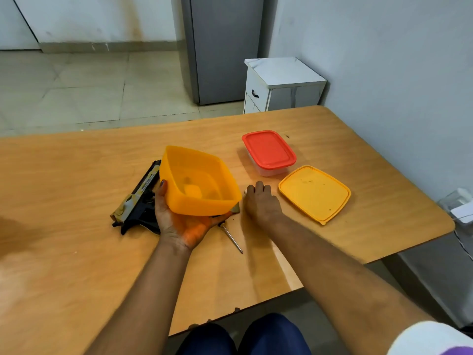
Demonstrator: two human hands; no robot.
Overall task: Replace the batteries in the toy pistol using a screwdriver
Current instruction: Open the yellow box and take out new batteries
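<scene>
Seated at a wooden bench (pixel 76 180), a person cradles a tilted orange tub (pixel 198 181) in the left hand (pixel 184 224), palm up beneath it, thumb curled over the near rim. Just left of that hand, partly behind it, the black and yellow toy pistol (pixel 139 201) lies flat on the bench, its barrel pointing away from the person. The screwdriver (pixel 231 238) lies on the bench below the tub, its metal shaft emerging beside the left palm; the handle is mostly hidden. The right hand (pixel 261 203) rests knuckles-up on the bench just right of the tub, fingers curled under; whether it holds anything cannot be told. An orange lid (pixel 314 193) lies flat to the right of that hand, and a clear box with a red lid (pixel 268 149) stands behind it. Beyond the bench, a tiled floor (pixel 76 93), a grey refrigerator (pixel 225 47) and a small white cabinet (pixel 281 83) stand against pale walls.
</scene>
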